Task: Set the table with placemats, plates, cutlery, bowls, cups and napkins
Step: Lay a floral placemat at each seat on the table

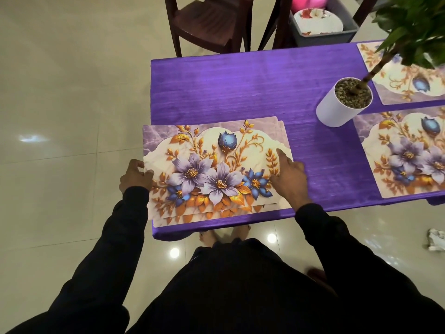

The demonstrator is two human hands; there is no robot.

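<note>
A small stack of floral placemats [212,165] lies at the near left corner of the purple table [228,88], its left edge hanging over the table's side. My left hand [134,175] grips the top mat's left edge with curled fingers. My right hand [290,177] rests on the stack's right edge, index finger stretched flat on the top mat. Two more floral placemats lie at the right: one near [407,153], one far [409,75]. White floral plates [317,21] sit in a grey bin [346,33] beyond the table.
A white pot [337,109] with a leafy plant [414,22] stands on the table between the stack and the right mats. A dark wooden chair [209,20] stands behind the table. A crumpled cloth [437,239] lies on the tiled floor at the right.
</note>
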